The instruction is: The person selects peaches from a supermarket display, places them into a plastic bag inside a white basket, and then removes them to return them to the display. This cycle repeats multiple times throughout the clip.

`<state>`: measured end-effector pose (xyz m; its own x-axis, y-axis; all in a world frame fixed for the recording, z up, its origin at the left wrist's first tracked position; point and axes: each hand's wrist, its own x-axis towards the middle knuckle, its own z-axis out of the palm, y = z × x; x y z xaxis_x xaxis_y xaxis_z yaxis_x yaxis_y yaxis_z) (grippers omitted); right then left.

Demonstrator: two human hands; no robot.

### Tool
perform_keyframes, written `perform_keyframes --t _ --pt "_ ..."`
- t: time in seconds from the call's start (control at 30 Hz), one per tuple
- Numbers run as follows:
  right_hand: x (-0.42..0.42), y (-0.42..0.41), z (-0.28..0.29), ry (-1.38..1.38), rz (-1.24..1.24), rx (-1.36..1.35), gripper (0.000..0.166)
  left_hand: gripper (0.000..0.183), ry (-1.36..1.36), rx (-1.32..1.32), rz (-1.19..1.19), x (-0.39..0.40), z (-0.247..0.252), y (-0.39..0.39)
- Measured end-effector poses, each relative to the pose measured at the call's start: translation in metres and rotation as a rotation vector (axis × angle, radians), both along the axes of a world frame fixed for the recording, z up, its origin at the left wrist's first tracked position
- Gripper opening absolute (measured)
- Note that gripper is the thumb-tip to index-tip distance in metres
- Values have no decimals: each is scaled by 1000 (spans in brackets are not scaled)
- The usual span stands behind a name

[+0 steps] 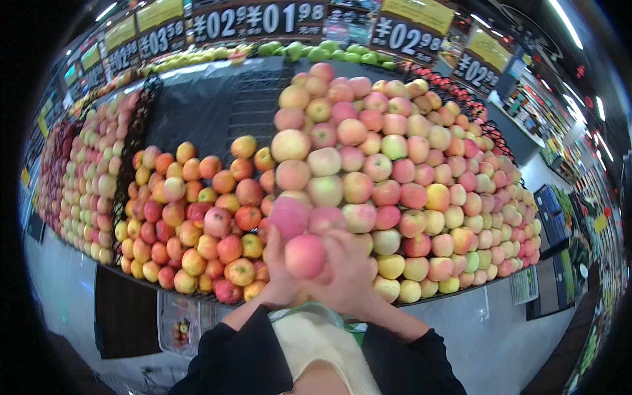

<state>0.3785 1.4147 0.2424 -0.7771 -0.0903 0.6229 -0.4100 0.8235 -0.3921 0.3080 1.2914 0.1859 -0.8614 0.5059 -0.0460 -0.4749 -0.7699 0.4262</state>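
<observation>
Both of my hands are at the front of a stacked apple display, cupped around a pink apple (pixel 305 256). My left hand (pixel 279 277) lies along its left side, fingers pointing up towards a larger pink apple (pixel 288 217) behind. On the other side, my right hand (pixel 348 271) curls its fingers over the pile's edge near another pink apple (pixel 326 220). Part of a further pink apple shows below the right fingers. Some blur hides exactly where the fingertips touch.
To the right rises a tall heap of pale pink-yellow apples (pixel 412 195). Redder apples (pixel 197 217) lie lower on the left, below a dark liner (pixel 212 103). Black mesh dividers (pixel 136 133) flank them. Green apples (pixel 326 52) and price signs (pixel 410 32) line the back. A plastic crate (pixel 180 340) stands below.
</observation>
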Motion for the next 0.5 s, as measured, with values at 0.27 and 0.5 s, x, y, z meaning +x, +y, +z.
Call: perform_keyframes --t 0.27,0.5 --pt "-11 34 -3 17 238 -326 62 73 81 -125 161 6 21 34" --pt "-100 185 36 38 35 -616 70 73 -39 156 51 7 13 26"
